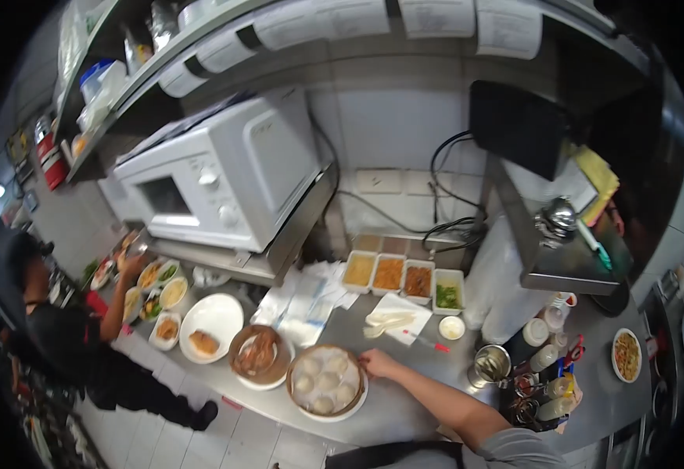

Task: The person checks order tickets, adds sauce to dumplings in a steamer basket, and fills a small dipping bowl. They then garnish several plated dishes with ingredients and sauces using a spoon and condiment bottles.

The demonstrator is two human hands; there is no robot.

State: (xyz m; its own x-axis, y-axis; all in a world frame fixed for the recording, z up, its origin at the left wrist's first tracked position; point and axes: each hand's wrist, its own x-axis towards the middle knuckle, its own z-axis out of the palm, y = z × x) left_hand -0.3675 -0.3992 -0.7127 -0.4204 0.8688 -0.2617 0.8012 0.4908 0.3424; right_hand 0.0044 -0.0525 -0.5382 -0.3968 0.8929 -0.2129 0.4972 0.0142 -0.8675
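Note:
A round bamboo steamer (pixel 289 381) full of pale round dumplings (pixel 328 381) rests on a white plate near the counter's front edge. My right hand (pixel 379 364) reaches in from the right, its fingers closed at the steamer's right rim; whether they also grip the plate beneath is hidden. Just left of the steamer stands a brown bowl (pixel 236 349) of reddish-brown food, set on a white plate. Farther left lies a large white plate (pixel 213 313) with one browned piece of food on it. My left hand is out of view.
Behind are trays of garnish (pixel 389 273), papers (pixel 303 305) and a small white bowl (pixel 452 327). Bottles (pixel 543 358) and a metal container (pixel 490 365) crowd the right. A microwave (pixel 224 172) overhangs the left back. A co-worker (pixel 68 336) handles food at left.

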